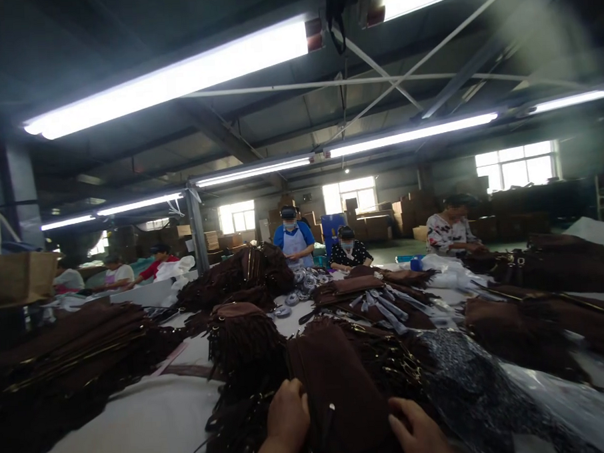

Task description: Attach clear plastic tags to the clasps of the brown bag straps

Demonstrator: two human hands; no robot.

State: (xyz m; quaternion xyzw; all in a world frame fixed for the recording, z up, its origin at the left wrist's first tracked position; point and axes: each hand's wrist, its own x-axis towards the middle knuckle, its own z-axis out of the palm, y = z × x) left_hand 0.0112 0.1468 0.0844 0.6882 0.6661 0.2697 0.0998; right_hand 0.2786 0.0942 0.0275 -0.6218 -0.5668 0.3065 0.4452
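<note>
A dark brown bag [335, 365] with a zipper and a small metal zipper pull lies in front of me. My left hand [289, 414] is closed at its left edge, with the fingers curled and partly hidden. At the right edge, my right hand [418, 425] has its fingers bent, and the bag's side is between thumb and fingers as far as I can see. Just beyond the left hand sits a brown fringed bag [244, 329]. Gold-coloured clasps and chains [401, 366] lie among dark fringe to the right of the bag.
Brown bags are piled at the left [81, 336], and more brown pieces [516, 324] lie at the right. Clear plastic wrap [564, 395] covers the near right. Rolls of grey ribbon [304, 283] sit mid-table. Across the table are a person in blue [293, 240] and other co-workers.
</note>
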